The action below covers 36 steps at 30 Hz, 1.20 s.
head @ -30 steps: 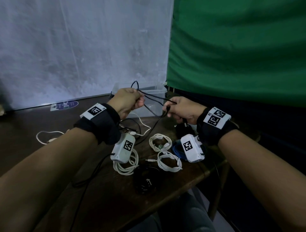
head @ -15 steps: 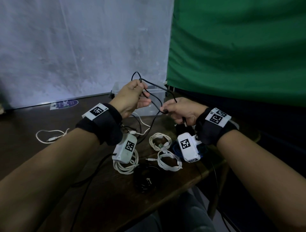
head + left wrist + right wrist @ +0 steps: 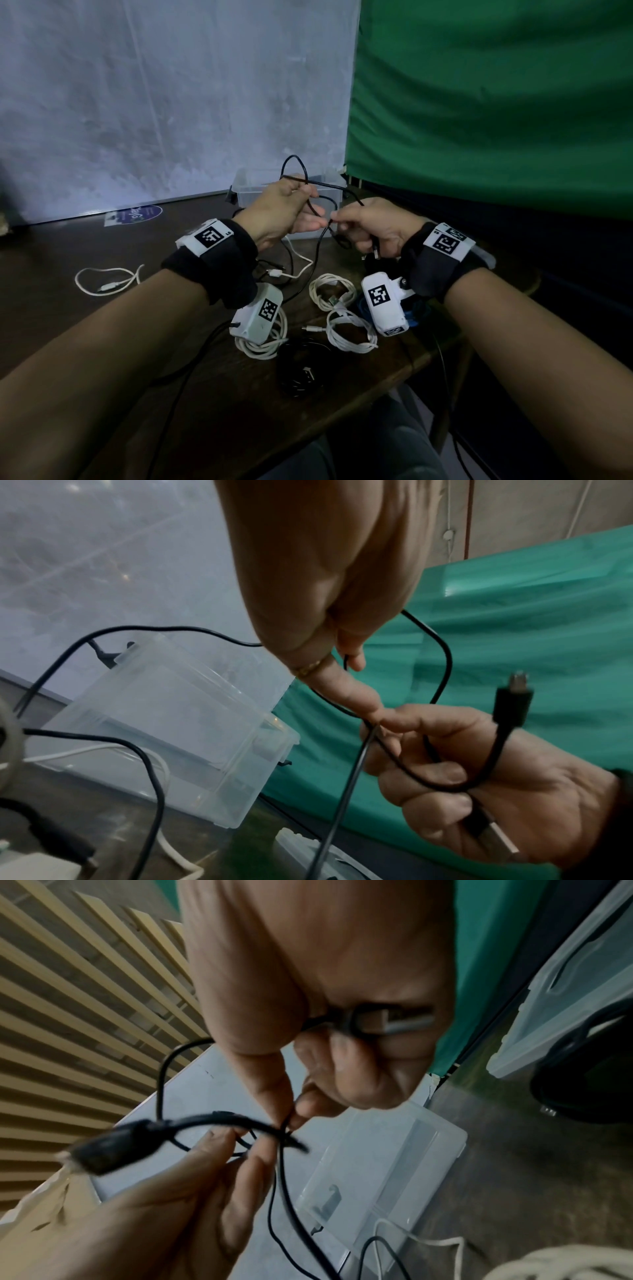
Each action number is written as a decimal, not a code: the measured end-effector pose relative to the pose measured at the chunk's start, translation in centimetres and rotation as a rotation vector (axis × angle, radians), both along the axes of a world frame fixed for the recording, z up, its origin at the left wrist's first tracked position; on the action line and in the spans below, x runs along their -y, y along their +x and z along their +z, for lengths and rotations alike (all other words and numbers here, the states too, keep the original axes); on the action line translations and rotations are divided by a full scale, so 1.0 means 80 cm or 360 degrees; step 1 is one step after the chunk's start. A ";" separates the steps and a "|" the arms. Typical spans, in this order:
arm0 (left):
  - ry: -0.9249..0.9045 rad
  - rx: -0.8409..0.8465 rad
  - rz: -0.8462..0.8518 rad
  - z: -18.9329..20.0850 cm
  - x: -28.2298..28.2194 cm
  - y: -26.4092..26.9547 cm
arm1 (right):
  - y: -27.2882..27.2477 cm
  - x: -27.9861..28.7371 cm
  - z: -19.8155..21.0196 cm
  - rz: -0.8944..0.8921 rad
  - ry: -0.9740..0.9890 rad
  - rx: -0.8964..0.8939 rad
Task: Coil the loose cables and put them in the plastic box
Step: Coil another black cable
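Both hands hold a thin black cable (image 3: 295,163) in the air in front of the clear plastic box (image 3: 245,192). My left hand (image 3: 308,213) grips gathered loops, one loop standing up above its knuckles. My right hand (image 3: 339,223) pinches the strand between thumb and forefinger right beside the left fingertips. The cable's USB plug (image 3: 388,1020) is tucked in the right palm, and its small plug (image 3: 515,702) sticks up past the right hand (image 3: 441,767). The rest of the cable hangs down to the table. The box (image 3: 178,723) looks empty.
On the dark wooden table (image 3: 102,342) lie several coiled white cables (image 3: 347,334), a black coil (image 3: 301,371), a blue cable (image 3: 362,305) under my right wrist and a loose white cable (image 3: 106,279) at the left. The table's front edge is close. A green cloth (image 3: 496,102) hangs at right.
The hands have come together from roughly a hand's width apart. The left hand has risen slightly, and the loop above it stands taller.
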<state>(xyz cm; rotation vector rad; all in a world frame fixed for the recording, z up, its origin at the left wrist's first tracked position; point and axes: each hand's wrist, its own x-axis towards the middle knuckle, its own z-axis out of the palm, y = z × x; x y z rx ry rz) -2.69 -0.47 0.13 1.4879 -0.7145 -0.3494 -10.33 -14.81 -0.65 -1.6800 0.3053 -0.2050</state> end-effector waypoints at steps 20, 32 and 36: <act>-0.0106 -0.0420 0.0177 0.010 -0.014 0.012 | -0.004 0.017 -0.008 -0.0045 -0.0200 -0.0129; 0.0371 0.0162 0.0152 -0.003 -0.019 0.008 | -0.021 0.018 0.017 0.0257 0.0073 0.0193; 0.0165 0.0277 0.0180 -0.003 -0.016 0.010 | -0.021 0.020 0.027 0.0248 0.0236 0.0115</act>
